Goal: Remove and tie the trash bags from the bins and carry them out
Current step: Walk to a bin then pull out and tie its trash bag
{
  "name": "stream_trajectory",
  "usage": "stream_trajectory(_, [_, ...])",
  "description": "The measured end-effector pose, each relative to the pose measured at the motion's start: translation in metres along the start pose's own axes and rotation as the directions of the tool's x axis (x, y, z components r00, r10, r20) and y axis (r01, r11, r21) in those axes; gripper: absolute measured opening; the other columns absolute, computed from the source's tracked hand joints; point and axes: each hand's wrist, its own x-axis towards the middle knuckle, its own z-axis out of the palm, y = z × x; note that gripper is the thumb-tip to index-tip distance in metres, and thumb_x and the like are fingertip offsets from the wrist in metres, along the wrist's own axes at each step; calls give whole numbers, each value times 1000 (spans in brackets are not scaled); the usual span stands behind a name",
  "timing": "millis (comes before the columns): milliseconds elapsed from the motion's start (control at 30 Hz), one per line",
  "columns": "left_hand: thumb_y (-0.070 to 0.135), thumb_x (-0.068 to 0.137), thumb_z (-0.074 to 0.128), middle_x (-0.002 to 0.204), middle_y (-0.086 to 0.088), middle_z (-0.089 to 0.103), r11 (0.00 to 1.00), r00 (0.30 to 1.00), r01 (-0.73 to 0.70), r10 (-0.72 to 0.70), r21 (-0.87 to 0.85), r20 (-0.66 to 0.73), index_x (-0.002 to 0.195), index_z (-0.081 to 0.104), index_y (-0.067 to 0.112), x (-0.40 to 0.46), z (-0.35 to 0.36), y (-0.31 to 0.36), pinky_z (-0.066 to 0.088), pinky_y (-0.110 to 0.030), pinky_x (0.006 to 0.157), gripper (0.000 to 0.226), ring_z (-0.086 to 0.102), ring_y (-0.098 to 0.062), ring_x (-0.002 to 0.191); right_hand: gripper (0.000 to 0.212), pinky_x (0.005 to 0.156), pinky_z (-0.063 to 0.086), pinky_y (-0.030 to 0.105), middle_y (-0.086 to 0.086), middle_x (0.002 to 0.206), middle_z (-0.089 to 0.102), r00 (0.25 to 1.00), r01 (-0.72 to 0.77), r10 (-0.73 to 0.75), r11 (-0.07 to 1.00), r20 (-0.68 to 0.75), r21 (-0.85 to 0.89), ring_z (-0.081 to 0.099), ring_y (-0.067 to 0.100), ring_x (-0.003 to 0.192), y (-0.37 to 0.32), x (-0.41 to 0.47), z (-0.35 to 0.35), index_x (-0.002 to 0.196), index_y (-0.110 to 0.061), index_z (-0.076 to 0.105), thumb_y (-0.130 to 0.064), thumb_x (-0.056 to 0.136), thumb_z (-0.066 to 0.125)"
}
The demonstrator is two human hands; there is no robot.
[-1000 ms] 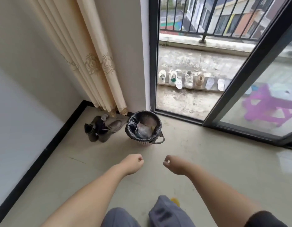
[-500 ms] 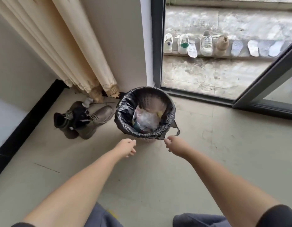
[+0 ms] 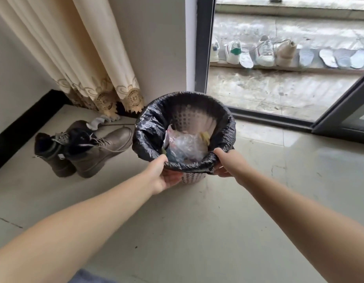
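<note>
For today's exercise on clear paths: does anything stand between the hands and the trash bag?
Nothing visible does. The left hand and right hand already grip the bag at the bin's near rim.

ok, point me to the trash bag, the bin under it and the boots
trash bag [image 3: 145,127], head view, on the black film folded over the left rim.
bin [image 3: 190,178], head view, on the perforated wall showing below the bag.
boots [image 3: 107,147], head view, on the upper of the nearer boot.
</note>
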Motion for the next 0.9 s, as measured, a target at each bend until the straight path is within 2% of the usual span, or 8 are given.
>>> stream_trajectory(167, [16, 93, 40, 52, -14, 64, 991, 995, 47, -35, -128, 94, 74, 56, 1, -15, 21, -29, 53, -37, 71, 29, 63, -23, 49, 53, 60, 55, 31, 9, 62, 61, 995, 94, -93, 996, -26, 6, 60, 21, 55, 6, -2, -17, 77, -5, 58, -46, 97, 31])
stream_trajectory(267, [31, 97, 44, 57, -11, 66, 995, 993, 49, -40, -84, 109, 81, 58, 5, -16, 14, -34, 52, -38, 77, 33, 60, -23, 64, 58, 48, 55, 28, 6, 57, 50, 996, -88, 92, 953, -3, 290, 56, 20, 49, 16, -5, -12, 67, -9, 49, -52, 97, 25])
stream_trajectory(367, [53, 92, 47, 71, -12, 64, 994, 992, 49, -36, -102, 121, 91, 58, 8, -16, -3, -36, 52, -43, 82, 46, 61, -23, 73, 57, 38, 53, 27, 9, 65, 49, 951, -309, 274, 836, 144, 453, 61, 21, 43, 29, -9, 0, 75, -7, 47, -54, 98, 24])
stream_trajectory(467, [58, 88, 49, 84, -13, 62, 975, 999, -34, 36, -219, 6, 99, 56, 13, -15, -22, -38, 53, -45, 80, 47, 62, -24, 80, 53, 54, 59, 36, 19, 92, 61, 901, -419, 299, 785, 313, 456, 70, 27, 68, 37, -7, 5, 98, 0, 49, -52, 94, 38])
stream_trajectory(533, [55, 91, 47, 88, -12, 62, 949, 992, -110, 88, -296, -86, 97, 56, 14, -15, -33, -33, 52, -42, 80, 42, 61, -23, 81, 38, 63, 60, 37, 15, 96, 63, 919, -373, 244, 792, 311, 482, 67, 24, 80, 34, -4, 6, 95, -6, 51, -44, 94, 43])
stream_trajectory(633, [29, 98, 48, 81, -10, 59, 917, 974, -196, 142, -348, -175, 91, 54, 9, -13, -44, -22, 57, -36, 67, 22, 59, -20, 74, 21, 50, 56, 22, 4, 81, 58, 967, -254, 210, 764, 143, 593, 58, 13, 73, 22, 0, 3, 77, -14, 51, -23, 96, 45])
stream_trajectory(767, [4, 94, 48, 75, -9, 57, 916, 947, -270, 197, -296, -253, 83, 54, 7, -14, -48, -14, 57, -26, 51, 13, 56, -18, 65, 18, 38, 40, 8, 3, 71, 51, 990, -22, 83, 891, -116, 453, 47, 9, 55, 16, -6, -13, 78, -15, 49, -5, 93, 46])
stream_trajectory(900, [2, 92, 48, 70, -6, 53, 885, 880, -423, 351, -193, -319, 78, 51, 11, -22, -34, 1, 56, -23, 51, 17, 50, -15, 57, 28, 31, 23, 12, 3, 57, 40, 974, 169, -43, 798, -225, 579, 30, 4, 31, 9, -10, -29, 75, -17, 43, 2, 94, 34])
